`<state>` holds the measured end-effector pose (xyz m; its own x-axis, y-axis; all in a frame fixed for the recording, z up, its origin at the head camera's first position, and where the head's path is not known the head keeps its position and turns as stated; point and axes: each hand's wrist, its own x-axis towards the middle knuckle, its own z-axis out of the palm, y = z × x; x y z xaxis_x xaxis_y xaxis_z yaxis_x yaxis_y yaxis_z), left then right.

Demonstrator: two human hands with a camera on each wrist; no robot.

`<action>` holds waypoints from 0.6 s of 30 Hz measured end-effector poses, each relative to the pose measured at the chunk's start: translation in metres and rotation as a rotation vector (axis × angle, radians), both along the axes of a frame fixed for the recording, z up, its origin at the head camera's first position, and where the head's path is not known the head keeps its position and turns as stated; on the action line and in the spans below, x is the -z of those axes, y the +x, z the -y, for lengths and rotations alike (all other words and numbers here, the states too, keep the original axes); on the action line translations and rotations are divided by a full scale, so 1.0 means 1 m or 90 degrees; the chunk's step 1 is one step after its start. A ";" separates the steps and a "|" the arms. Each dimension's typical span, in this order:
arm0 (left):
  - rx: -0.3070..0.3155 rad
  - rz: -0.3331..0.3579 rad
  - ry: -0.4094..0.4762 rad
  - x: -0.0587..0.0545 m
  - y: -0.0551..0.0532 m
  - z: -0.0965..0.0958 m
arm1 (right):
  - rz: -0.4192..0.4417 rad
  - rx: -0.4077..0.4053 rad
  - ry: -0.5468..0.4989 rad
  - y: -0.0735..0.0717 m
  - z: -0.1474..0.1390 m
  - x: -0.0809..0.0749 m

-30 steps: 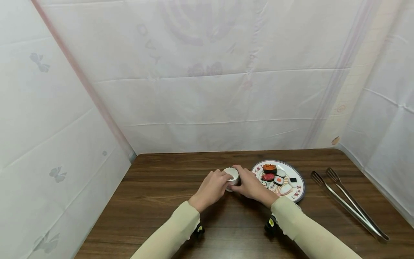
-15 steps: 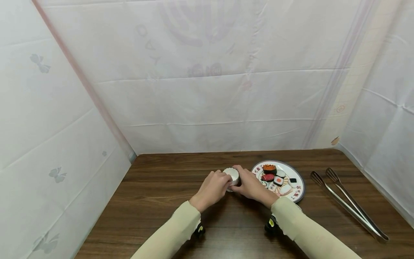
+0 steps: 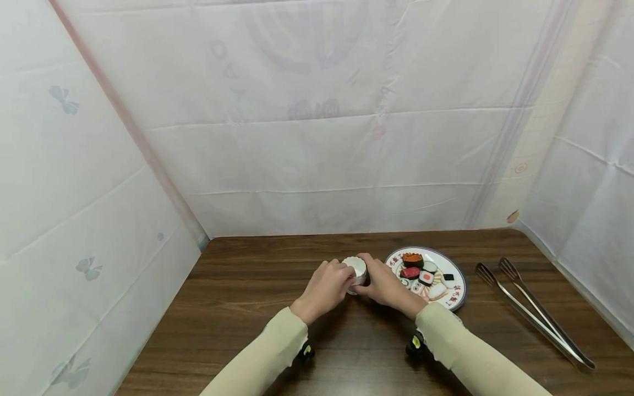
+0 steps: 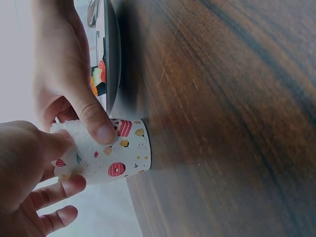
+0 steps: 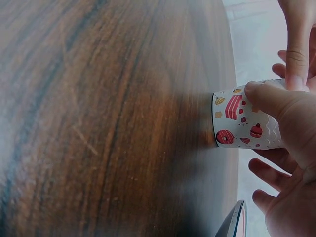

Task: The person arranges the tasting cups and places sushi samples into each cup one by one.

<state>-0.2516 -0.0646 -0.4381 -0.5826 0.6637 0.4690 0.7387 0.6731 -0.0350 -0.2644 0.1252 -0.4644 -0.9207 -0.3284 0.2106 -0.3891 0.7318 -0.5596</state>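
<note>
A small white paper baking cup (image 3: pixel 355 266) with a scalloped rim stands on the table between both hands. Its wall (image 4: pixel 118 153) carries red and yellow prints of cakes and doughnuts in the wrist views. My left hand (image 3: pixel 322 289) pinches the rim on the near left side, thumb and index finger at the paper, other fingers loosely bent. From the right, my right hand (image 3: pixel 386 283) holds the cup's side between thumb and fingers. In the right wrist view the right thumb (image 5: pixel 266 98) lies along the printed wall; the fingers behind the cup are partly hidden.
Just right of the right hand sits a round plate (image 3: pixel 462 289) bearing several sushi pieces (image 3: pixel 426 276). Metal tongs (image 3: pixel 540 316) lie farther right on the dark wooden table (image 3: pixel 238 308). White printed sheeting (image 3: pixel 317 165) hangs behind the table and along both sides.
My left fingertips have curled in a little at the cup's rim, where the index finger reached over the opening before. The right hand and the cup stay in place.
</note>
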 end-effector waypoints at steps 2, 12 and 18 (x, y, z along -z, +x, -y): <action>0.004 0.000 0.005 -0.001 0.000 0.001 | 0.007 0.002 -0.002 0.000 0.000 0.000; 0.034 -0.008 0.073 -0.011 0.001 0.006 | -0.027 -0.012 -0.023 -0.001 -0.002 0.002; 0.048 -0.035 0.127 -0.015 0.001 0.012 | -0.018 -0.010 -0.022 0.000 -0.003 0.001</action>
